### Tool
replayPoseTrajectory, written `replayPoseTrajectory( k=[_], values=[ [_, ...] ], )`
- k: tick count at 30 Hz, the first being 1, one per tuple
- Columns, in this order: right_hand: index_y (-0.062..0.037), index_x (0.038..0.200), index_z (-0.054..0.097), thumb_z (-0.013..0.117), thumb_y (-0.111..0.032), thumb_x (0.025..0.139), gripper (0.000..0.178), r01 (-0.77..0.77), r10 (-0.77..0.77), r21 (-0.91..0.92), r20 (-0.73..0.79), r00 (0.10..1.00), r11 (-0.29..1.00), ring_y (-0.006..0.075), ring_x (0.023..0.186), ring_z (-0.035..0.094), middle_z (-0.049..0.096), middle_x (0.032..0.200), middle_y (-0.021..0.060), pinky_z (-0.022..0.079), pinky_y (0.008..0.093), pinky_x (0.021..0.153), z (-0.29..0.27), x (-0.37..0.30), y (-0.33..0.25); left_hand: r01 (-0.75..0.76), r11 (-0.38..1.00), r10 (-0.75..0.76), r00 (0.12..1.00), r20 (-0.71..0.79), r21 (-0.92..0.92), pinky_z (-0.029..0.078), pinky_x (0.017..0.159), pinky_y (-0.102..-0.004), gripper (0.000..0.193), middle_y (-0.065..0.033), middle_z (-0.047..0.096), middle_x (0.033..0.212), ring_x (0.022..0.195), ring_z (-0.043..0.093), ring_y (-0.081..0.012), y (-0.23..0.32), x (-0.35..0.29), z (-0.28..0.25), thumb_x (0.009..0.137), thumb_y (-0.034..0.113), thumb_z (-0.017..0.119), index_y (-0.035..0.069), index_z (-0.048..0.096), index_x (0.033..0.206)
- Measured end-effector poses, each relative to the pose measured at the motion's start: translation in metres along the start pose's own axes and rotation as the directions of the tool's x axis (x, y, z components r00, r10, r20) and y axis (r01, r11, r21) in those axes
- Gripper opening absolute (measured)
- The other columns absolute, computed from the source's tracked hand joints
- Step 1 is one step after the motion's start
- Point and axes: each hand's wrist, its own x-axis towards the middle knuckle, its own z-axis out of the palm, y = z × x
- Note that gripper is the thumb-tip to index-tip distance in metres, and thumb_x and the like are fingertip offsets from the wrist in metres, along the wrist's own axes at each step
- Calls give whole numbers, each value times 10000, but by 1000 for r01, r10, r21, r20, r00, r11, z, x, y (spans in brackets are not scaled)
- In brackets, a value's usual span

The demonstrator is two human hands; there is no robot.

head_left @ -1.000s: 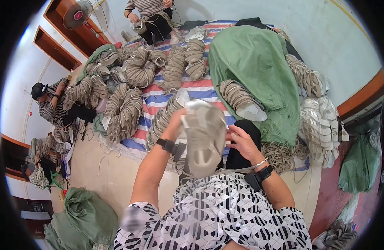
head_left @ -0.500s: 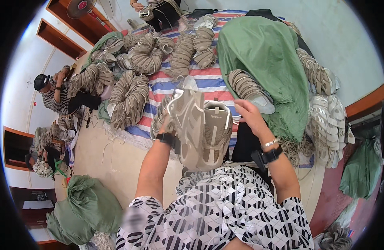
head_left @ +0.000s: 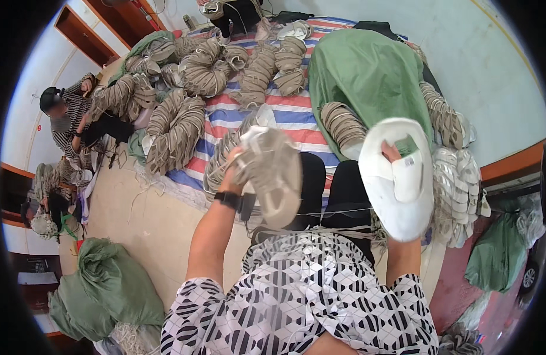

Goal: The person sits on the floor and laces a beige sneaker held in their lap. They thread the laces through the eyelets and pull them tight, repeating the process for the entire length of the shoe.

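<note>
My left hand [head_left: 231, 168] is closed on a beige mesh shoe upper [head_left: 276, 177], blurred by motion, held over my lap. To the right, a second shoe upper [head_left: 397, 216] is raised with its white underside facing up. My right hand [head_left: 391, 152] grips that one from behind; only some fingers show through its opening, and the rest is hidden. A thin cord [head_left: 356, 211] stretches between the two uppers. Just beyond my left hand, a row of beige uppers [head_left: 216, 168] lies on the striped sheet.
Bundles of strung beige uppers [head_left: 175, 130] cover the striped sheet [head_left: 290, 118]. A big green sack [head_left: 367, 77] stands ahead to the right, with white-soled uppers [head_left: 456, 195] beside it. Another green sack [head_left: 116, 290] sits at lower left. A person [head_left: 65, 118] works at the left, another [head_left: 237, 15] at the far end.
The second upper, earlier beside the left hand's one, is now in my right hand, farther right and turned underside up. My right hand was empty and open before.
</note>
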Motion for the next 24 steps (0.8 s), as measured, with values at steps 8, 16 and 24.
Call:
replayPoseTrajectory(
  k=[8, 16, 24],
  values=[
    [-28, 1065, 658, 644, -121, 787, 293, 329, -21, -881, 343, 939, 340, 214, 844, 645, 681, 926, 115, 507, 321, 787, -45, 99, 37, -210, 529, -92, 949, 301, 822, 496, 785, -291, 297, -31, 667, 981, 862, 611, -112, -71, 46, 132, 897, 235, 571, 32, 650, 1099],
    [-77, 1036, 673, 632, -147, 769, 279, 459, 19, -888, 459, 888, 0, 364, 910, 630, 666, 932, 170, 492, 440, 787, -9, 94, 52, -99, 586, 245, 968, -60, 805, 423, 950, -354, 477, -85, 629, 1143, 1032, 588, -208, -28, 22, 123, 886, 269, 573, 33, 518, 1297],
    [-32, 986, 653, 598, -164, 846, 200, 401, -292, -891, 334, 896, 212, 344, 915, 628, 656, 992, 182, 491, 406, 785, 8, 58, 70, -479, 66, 224, 862, 454, 876, 338, 1028, -440, 845, -228, 473, 1277, 1205, 446, -359, -83, -5, 148, 664, 335, 785, -3, 392, 1331]
  ],
)
